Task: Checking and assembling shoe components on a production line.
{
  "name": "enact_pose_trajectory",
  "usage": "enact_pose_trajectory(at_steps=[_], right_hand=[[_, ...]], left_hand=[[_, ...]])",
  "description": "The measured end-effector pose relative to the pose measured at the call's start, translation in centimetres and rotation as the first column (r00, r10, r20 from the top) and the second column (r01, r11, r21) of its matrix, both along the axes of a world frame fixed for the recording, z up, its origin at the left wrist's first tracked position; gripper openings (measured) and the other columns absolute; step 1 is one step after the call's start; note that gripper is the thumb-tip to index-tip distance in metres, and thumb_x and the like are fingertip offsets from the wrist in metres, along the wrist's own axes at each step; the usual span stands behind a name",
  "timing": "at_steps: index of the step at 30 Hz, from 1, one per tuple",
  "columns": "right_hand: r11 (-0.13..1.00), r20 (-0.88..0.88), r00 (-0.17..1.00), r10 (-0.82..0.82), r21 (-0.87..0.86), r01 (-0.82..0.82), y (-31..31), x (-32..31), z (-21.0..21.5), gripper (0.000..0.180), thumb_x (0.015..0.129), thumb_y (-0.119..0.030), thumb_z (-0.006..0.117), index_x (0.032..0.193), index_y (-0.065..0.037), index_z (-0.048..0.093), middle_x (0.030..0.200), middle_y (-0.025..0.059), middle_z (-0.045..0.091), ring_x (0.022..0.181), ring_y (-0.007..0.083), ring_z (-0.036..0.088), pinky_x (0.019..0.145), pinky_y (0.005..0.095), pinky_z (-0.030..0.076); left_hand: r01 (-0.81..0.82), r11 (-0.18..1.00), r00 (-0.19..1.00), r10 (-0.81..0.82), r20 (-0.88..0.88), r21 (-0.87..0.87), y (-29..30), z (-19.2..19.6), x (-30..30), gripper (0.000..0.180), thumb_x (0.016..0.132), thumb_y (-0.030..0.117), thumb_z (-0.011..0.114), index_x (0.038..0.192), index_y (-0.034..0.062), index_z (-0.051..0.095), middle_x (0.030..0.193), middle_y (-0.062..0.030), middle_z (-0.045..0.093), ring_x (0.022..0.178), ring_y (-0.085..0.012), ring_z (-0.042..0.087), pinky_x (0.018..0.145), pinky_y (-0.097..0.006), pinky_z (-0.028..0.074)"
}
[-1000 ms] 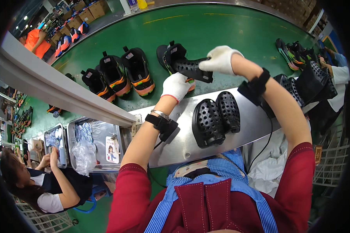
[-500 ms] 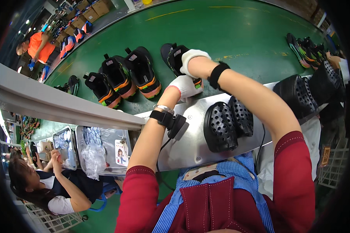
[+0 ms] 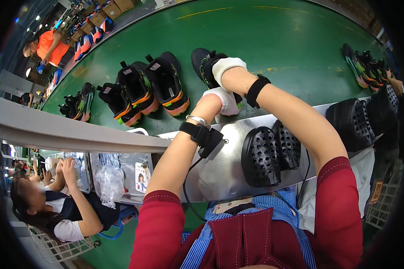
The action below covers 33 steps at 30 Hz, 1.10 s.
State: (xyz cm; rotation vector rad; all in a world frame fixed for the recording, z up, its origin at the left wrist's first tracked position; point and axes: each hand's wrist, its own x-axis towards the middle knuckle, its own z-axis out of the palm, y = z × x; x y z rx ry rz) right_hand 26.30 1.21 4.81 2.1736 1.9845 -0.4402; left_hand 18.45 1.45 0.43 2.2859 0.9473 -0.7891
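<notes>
Count before you: four black sneakers [image 3: 164, 83] at 11 o'clock on the belt [image 3: 278, 40], two perforated black soles [image 3: 261, 157] at 6 o'clock, one bag [image 3: 108, 184].

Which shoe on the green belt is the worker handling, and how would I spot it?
Look at the green conveyor belt, then the row of dark shoes along its near edge. The black shoe at the row's right end is it: unlike the orange-soled shoes beside it, both white-gloved hands cover it.

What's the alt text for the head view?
Two white-gloved hands, the right hand and left hand, rest on a black shoe on a green conveyor belt. Black-and-orange shoes stand beside it, and black perforated shoe forms lie on a metal ledge.
</notes>
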Motion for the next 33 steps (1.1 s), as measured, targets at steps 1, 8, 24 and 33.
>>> enact_pose_trajectory(at_steps=[1,8,24,33], right_hand=[[0.997,0.067,0.995,0.078,0.013,-0.079,-0.3,0.1,0.8,0.028,0.082,-0.015,0.062,0.11,-0.018,0.067,0.116,0.0064,0.067,0.102,0.0243,0.066,0.084,0.0355,0.054],[0.985,-0.033,0.999,-0.005,0.172,0.011,2.7,0.0,-2.2,0.026,0.085,-0.013,0.057,0.109,-0.015,0.067,0.113,0.0101,0.068,0.1,0.0274,0.067,0.082,0.0381,0.055],[0.965,-0.273,0.95,0.155,0.248,-0.086,-8.2,5.5,-0.3,0.029,0.086,-0.028,0.052,0.101,-0.006,0.066,0.095,0.0189,0.066,0.089,0.0358,0.064,0.08,0.0404,0.05],[0.846,-0.257,0.966,-0.013,0.512,0.147,-24.2,12.7,1.2,0.019,0.089,-0.022,0.055,0.097,-0.007,0.064,0.09,0.0182,0.066,0.086,0.0354,0.064,0.078,0.0405,0.05]], left_hand=[[0.001,1.0,1.0,-0.001,-0.002,-0.001,0.1,0.1,0.0,0.05,0.086,0.046,0.054,0.118,0.0078,0.062,0.106,-0.0152,0.068,0.07,-0.0279,0.071,0.076,-0.034,0.054],[-0.022,0.995,0.997,0.029,0.067,-0.1,0.1,1.5,0.1,0.044,0.086,0.04,0.055,0.113,0.0066,0.063,0.104,-0.0127,0.068,0.083,-0.0312,0.069,0.073,-0.035,0.054],[-0.232,0.97,0.971,0.235,0.032,-0.071,-0.1,-0.5,-0.9,0.04,0.076,0.037,0.063,0.095,0.0026,0.067,0.091,-0.0113,0.068,0.066,-0.0235,0.063,0.061,-0.032,0.051],[-0.212,0.946,0.977,0.204,0.059,0.246,0.5,2.0,-3.5,0.056,0.069,0.042,0.074,0.109,0.0037,0.067,0.095,-0.013,0.07,0.081,-0.0264,0.071,0.07,-0.035,0.056]])
